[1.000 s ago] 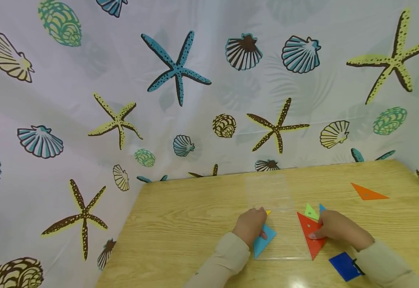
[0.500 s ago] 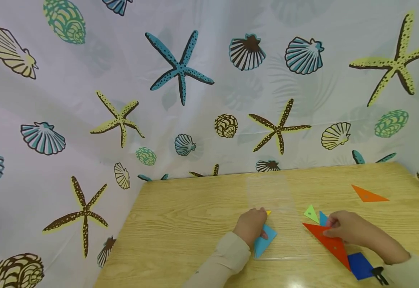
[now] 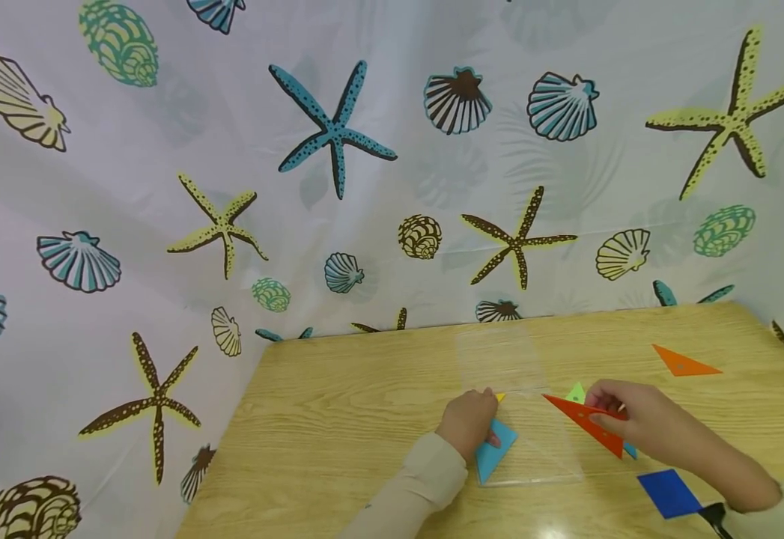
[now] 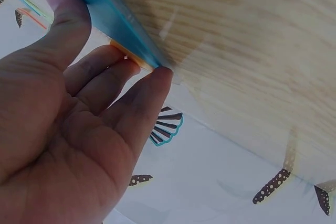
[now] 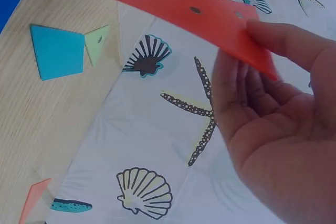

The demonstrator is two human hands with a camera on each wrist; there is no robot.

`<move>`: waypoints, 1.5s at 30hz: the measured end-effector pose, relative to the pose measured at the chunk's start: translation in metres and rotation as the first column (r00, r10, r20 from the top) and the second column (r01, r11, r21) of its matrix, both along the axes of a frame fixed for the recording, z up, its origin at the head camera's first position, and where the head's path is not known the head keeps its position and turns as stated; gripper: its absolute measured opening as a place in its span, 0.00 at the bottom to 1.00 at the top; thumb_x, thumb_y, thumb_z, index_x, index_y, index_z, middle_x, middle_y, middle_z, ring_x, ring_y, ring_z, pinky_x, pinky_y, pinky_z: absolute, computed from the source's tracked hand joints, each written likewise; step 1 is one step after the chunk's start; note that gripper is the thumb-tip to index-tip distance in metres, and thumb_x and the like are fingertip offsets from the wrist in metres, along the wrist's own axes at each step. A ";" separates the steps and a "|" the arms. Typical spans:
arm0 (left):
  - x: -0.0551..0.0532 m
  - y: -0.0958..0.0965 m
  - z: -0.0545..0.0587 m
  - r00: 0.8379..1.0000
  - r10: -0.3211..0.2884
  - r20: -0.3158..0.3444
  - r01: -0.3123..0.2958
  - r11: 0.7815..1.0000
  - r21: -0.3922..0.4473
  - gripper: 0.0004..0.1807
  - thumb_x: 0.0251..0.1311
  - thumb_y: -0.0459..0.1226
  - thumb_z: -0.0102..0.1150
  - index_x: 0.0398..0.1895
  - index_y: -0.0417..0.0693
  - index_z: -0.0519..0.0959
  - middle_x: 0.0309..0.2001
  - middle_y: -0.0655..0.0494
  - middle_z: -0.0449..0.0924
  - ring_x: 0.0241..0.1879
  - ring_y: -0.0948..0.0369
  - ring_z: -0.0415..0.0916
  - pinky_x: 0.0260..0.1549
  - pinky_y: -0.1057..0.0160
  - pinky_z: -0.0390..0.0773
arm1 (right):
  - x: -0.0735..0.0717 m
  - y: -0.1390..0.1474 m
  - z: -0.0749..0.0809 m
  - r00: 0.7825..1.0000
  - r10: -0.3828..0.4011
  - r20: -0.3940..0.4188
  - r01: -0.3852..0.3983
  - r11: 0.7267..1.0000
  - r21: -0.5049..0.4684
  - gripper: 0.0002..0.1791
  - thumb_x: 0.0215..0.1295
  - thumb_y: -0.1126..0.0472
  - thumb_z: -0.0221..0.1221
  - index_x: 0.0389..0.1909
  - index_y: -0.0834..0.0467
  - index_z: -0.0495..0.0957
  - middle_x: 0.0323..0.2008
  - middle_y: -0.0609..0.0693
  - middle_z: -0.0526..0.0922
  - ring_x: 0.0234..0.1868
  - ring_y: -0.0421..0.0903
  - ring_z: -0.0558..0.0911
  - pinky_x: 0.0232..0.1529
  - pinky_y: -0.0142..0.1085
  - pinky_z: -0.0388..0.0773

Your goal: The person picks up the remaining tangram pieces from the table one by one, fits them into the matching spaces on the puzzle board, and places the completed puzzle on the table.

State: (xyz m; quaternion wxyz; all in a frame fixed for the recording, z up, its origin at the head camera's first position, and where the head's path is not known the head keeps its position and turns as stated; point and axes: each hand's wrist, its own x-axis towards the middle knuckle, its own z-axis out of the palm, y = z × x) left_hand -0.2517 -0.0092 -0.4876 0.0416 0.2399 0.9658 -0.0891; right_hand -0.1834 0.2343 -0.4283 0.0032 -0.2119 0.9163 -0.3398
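Observation:
My right hand (image 3: 624, 412) pinches a red triangle tile (image 3: 587, 421) between thumb and fingers, tilted above the table with its sharp tip toward the clear tray (image 3: 553, 449). The right wrist view shows holes through this red tile (image 5: 173, 9) and the curled fingers under it. My left hand (image 3: 469, 423) rests at the tray's left side. Its thumb lies on a light blue tile (image 3: 497, 449), and its other fingertips touch near an orange-yellow tile (image 4: 131, 53) and the tray's edge. The left hand covers much of the blue and yellow tiles.
Beyond the right hand lie a light green triangle (image 5: 96, 45) and a teal four-sided tile (image 5: 58, 51). An orange triangle (image 3: 684, 363) lies farther back right, a dark blue tile (image 3: 669, 492) nearer. A shell-and-starfish sheet (image 3: 378, 284) hangs behind the wooden table (image 3: 338, 419).
The red triangle swung to the right, then was raised and turned with its tip back to the left, toward the tray. My left hand stays in place.

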 end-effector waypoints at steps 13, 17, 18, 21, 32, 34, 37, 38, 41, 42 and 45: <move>0.000 -0.002 0.001 0.999 -0.034 -0.034 0.034 0.999 -0.003 0.38 0.45 0.49 0.63 0.64 0.50 0.69 0.50 0.60 0.78 0.46 0.65 0.76 0.37 0.68 0.78 | 0.005 -0.014 -0.009 0.971 0.147 -0.188 -0.167 0.981 -0.097 0.11 0.58 0.68 0.62 0.36 0.50 0.75 0.33 0.39 0.77 0.32 0.34 0.76 0.30 0.31 0.76; -0.001 -0.003 0.001 0.999 -0.040 -0.034 0.041 0.999 0.009 0.39 0.45 0.49 0.64 0.64 0.49 0.69 0.49 0.58 0.79 0.46 0.65 0.77 0.37 0.68 0.78 | 0.004 -0.019 -0.013 0.947 0.182 -0.265 -0.201 0.979 -0.044 0.16 0.53 0.71 0.63 0.34 0.48 0.74 0.32 0.35 0.76 0.34 0.33 0.76 0.31 0.30 0.77; -0.001 -0.003 0.002 0.999 -0.043 -0.033 0.043 0.999 0.009 0.39 0.45 0.49 0.63 0.64 0.49 0.69 0.49 0.58 0.79 0.46 0.64 0.77 0.38 0.68 0.78 | 0.004 -0.020 -0.014 0.937 0.193 -0.291 -0.211 0.977 -0.030 0.17 0.52 0.72 0.64 0.34 0.47 0.74 0.32 0.35 0.75 0.34 0.33 0.76 0.31 0.31 0.77; -0.002 -0.004 0.002 0.999 -0.040 -0.023 0.040 0.999 0.004 0.42 0.40 0.51 0.63 0.64 0.50 0.68 0.50 0.59 0.79 0.46 0.65 0.76 0.38 0.68 0.78 | 0.004 -0.024 -0.018 0.894 0.229 -0.385 -0.244 0.970 0.010 0.21 0.47 0.74 0.66 0.33 0.46 0.73 0.32 0.34 0.74 0.34 0.33 0.77 0.31 0.29 0.77; -0.005 -0.004 0.001 0.999 -0.031 0.016 0.031 0.999 0.013 0.46 0.35 0.55 0.63 0.65 0.50 0.68 0.52 0.60 0.77 0.48 0.66 0.75 0.40 0.68 0.77 | 0.004 -0.031 -0.028 0.780 0.378 -0.499 -0.424 0.905 0.022 0.11 0.67 0.47 0.46 0.34 0.46 0.75 0.34 0.36 0.77 0.35 0.35 0.75 0.37 0.19 0.69; -0.005 -0.004 0.001 0.999 -0.034 0.019 0.034 0.999 0.014 0.46 0.36 0.55 0.62 0.64 0.50 0.68 0.54 0.61 0.76 0.48 0.66 0.74 0.41 0.68 0.77 | 0.003 -0.032 -0.031 0.764 0.395 -0.509 -0.460 0.888 -0.002 0.06 0.66 0.51 0.52 0.34 0.47 0.75 0.35 0.38 0.78 0.35 0.36 0.76 0.37 0.18 0.69; -0.005 -0.004 0.001 0.999 -0.038 0.017 0.038 0.999 0.013 0.45 0.36 0.55 0.62 0.64 0.51 0.68 0.56 0.61 0.74 0.49 0.65 0.74 0.41 0.68 0.77 | 0.003 -0.032 -0.038 0.752 0.409 -0.516 -0.497 0.867 -0.036 0.07 0.58 0.62 0.63 0.35 0.49 0.75 0.36 0.42 0.78 0.35 0.37 0.77 0.36 0.20 0.71; -0.004 -0.005 0.002 0.999 -0.038 0.016 0.038 0.999 0.011 0.45 0.36 0.55 0.62 0.64 0.51 0.69 0.57 0.62 0.74 0.49 0.65 0.74 0.41 0.69 0.76 | 0.003 -0.033 -0.040 0.755 0.409 -0.513 -0.499 0.866 -0.044 0.11 0.55 0.65 0.65 0.35 0.49 0.75 0.36 0.42 0.78 0.35 0.38 0.77 0.36 0.21 0.72; -0.003 -0.005 0.003 0.999 -0.041 0.006 0.041 0.999 0.010 0.44 0.36 0.55 0.63 0.64 0.52 0.69 0.57 0.62 0.73 0.49 0.65 0.74 0.41 0.69 0.77 | 0.003 -0.034 -0.046 0.777 0.398 -0.488 -0.485 0.872 -0.060 0.16 0.51 0.69 0.67 0.35 0.47 0.74 0.37 0.41 0.78 0.35 0.37 0.77 0.37 0.21 0.71; -0.003 -0.006 0.004 0.999 -0.042 0.005 0.042 0.999 0.008 0.44 0.37 0.55 0.63 0.64 0.52 0.69 0.57 0.62 0.73 0.49 0.66 0.74 0.41 0.69 0.77 | 0.002 -0.034 -0.048 0.785 0.398 -0.475 -0.481 0.874 -0.064 0.16 0.52 0.69 0.67 0.35 0.47 0.74 0.37 0.41 0.78 0.36 0.37 0.77 0.38 0.20 0.71; -0.002 -0.006 0.005 0.999 -0.042 0.003 0.042 0.999 0.002 0.44 0.37 0.55 0.63 0.64 0.52 0.69 0.57 0.63 0.73 0.49 0.65 0.74 0.41 0.68 0.77 | 0.001 -0.036 -0.054 0.784 0.402 -0.472 -0.490 0.868 -0.075 0.19 0.49 0.71 0.67 0.35 0.48 0.74 0.37 0.41 0.77 0.36 0.38 0.76 0.39 0.20 0.70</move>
